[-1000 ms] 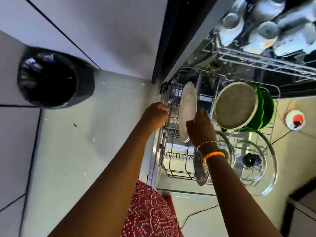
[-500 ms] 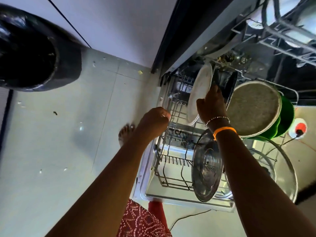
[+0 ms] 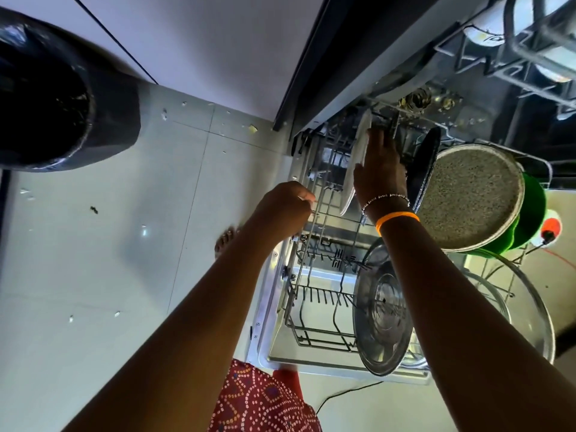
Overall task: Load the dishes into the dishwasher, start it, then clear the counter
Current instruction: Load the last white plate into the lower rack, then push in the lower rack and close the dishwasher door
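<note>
Lower rack [image 3: 314, 332], pulled out: a white plate [image 3: 358, 157] is stood on edge, fingers of the right hand [image 3: 378, 169] laid flat against it; rack rim is gripped by the left hand [image 3: 285, 207]. A steel lid [image 3: 378, 319], green pot [image 3: 530, 213] and glass lid [image 3: 523, 304] are held. No legible writing.

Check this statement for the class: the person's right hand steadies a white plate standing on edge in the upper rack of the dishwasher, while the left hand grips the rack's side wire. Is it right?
Wrong in one respect: the head view shows the white plate standing in the pulled-out lower rack, not the upper one. The rest stands: the right hand steadies it and the left hand grips the rack's side wire.
</note>
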